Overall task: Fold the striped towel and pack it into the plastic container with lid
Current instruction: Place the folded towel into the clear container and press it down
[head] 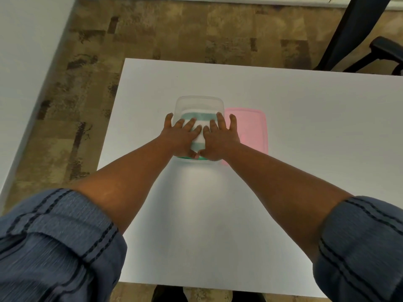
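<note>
A clear plastic container [199, 101] stands in the middle of the white table [305, 118]. The folded green-and-white striped towel [198, 117] lies inside it. My left hand [181, 136] and my right hand [218, 138] rest flat on top of the towel, side by side, fingers spread, thumbs nearly touching. Both hands cover the near half of the towel and the container's near rim. The pink lid [253, 131] lies flat on the table, just right of the container, touching my right hand's little-finger side.
A black office chair [370, 46] stands past the table's far right corner. Brown patterned carpet [152, 29] lies beyond the far edge and to the left. Another white surface [26, 62] runs along the left.
</note>
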The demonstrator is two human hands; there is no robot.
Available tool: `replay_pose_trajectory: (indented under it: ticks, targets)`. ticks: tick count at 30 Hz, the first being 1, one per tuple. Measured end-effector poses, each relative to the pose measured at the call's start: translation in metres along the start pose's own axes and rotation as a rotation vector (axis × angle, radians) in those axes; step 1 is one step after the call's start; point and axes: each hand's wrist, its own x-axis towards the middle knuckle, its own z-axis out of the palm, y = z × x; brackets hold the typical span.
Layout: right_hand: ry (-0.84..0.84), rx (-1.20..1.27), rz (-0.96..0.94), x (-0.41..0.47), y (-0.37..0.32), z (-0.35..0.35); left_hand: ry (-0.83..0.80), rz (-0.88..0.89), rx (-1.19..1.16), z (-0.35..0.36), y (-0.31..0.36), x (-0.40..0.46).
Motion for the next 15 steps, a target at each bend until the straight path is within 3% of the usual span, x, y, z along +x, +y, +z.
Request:
replay_pose_trajectory:
  ticks: [15]
  targets:
    - [0.066, 0.049, 0.011, 0.0045, -0.0026, 0.0101, 0.05, -0.039, -0.014, 0.0078, 0.0069, -0.0025]
